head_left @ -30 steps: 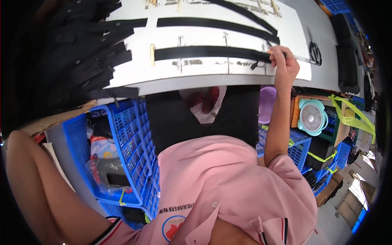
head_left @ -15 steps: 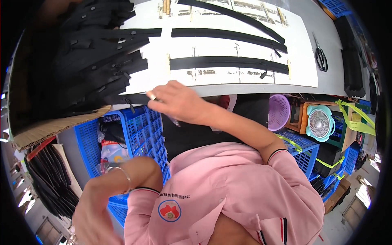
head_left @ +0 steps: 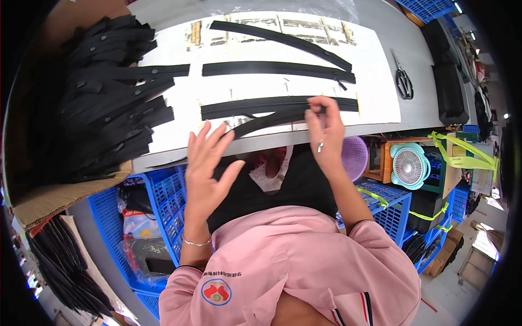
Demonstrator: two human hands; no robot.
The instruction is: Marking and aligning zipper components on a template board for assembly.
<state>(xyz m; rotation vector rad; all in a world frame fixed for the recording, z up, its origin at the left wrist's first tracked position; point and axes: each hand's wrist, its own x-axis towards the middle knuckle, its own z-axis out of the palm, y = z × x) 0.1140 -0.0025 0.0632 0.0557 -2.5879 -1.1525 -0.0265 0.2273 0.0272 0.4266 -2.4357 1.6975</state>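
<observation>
Two bare hands over the near table edge: right hand (head_left: 324, 136) pinches a long flat black zipper strip (head_left: 266, 118) by its upper end, a small silver metal piece hanging below the fingers; the strip slants down-left across the white sheet (head_left: 375, 81). Left hand (head_left: 209, 163) spread flat, fingers splayed, holding nothing, just beside the strip's lower end. Three more black strips lie on the sheet, two straight, the far one slanted. Loose heap of black zipper strips (head_left: 109, 108) in a cardboard box on the left. Black-handled scissors (head_left: 403, 81) on the grey table (head_left: 429, 117) to the right. Blue plastic lattice crates (head_left: 168, 201) below the edge.
</observation>
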